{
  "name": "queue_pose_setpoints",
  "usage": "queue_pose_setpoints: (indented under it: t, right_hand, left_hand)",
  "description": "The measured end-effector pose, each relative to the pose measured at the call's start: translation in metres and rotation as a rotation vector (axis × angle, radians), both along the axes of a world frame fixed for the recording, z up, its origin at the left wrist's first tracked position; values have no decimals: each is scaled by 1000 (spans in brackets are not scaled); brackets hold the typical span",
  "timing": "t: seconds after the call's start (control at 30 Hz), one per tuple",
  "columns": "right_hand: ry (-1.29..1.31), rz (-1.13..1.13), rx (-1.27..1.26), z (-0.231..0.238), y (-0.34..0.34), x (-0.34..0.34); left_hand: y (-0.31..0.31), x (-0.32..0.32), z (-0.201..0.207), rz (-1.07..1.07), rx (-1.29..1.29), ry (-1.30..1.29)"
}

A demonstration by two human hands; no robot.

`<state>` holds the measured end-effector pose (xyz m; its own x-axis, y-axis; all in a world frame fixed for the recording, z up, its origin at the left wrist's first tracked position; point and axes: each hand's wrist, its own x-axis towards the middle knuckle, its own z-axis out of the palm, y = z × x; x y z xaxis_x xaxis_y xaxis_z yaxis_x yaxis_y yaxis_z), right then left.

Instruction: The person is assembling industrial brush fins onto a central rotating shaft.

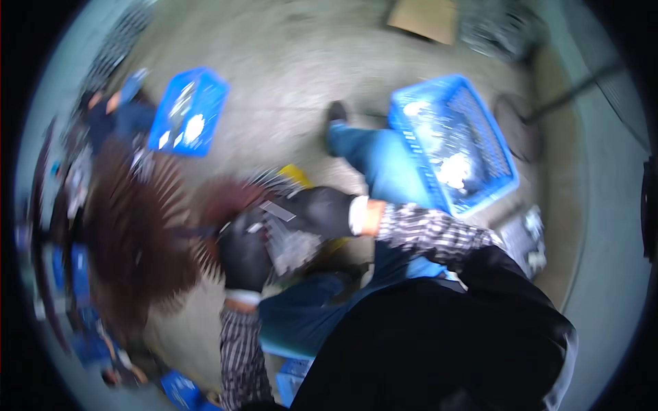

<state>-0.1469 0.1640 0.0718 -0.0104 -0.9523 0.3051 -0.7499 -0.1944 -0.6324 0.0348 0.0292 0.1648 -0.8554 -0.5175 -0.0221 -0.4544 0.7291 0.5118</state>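
Note:
Both my hands wear black gloves with white cuffs and are close together in front of my lap. My right hand (325, 209) reaches in from the right, its closed fingertips at a small flat silvery metal piece (277, 210). My left hand (245, 257) is beside that piece, on its lower left; blur smears its fingers, so its grip cannot be made out. Below and between the hands is a pale grey, translucent-looking bundle (296, 250). Beyond the left hand stands a large brown, round thing with a fringe of thin spokes (140, 240), also blurred.
A blue crate (510, 161) with shiny wrapped contents stands right of my leg. Another blue bin (157, 130) is at the far left. Cardboard (425, 19) and a bundle in clear plastic (504, 31) lie at the back. Other people (127, 370) are along the left edge.

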Motion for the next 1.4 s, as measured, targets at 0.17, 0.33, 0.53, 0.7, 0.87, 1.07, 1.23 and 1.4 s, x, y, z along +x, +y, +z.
queue_pose_setpoints:
  t: [0.17,0.33,0.53,0.7,0.87,1.07,1.23,1.4]
  right_hand:
    - [-365,-382,-185,44,88,-67]
    - [-500,-1246,88,-103,235,-209]
    - [-35,-1339,636,-269,314,-292]
    - [518,-1254,668,-294,302,-346]
    - [577,-1248,706,-309,282,-375]
    - [607,-1217,829,-305,287,-339]
    - [468,-1230,743,-257,325,-320]
    - [-432,-1374,323,-169,301,-301]
  left_hand:
    - [-2,4,4,-26,-264,-173]
    - [-5,20,-11,-104,-380,-175]
    - [-6,38,-14,44,-148,-237]
    - [-33,69,-41,114,-149,-217]
    - [-31,78,-45,224,-129,-170]
    - [-25,66,-42,154,-220,-213]
    - [-26,56,-38,13,-249,-201]
    - [-8,38,-10,70,-183,-162]
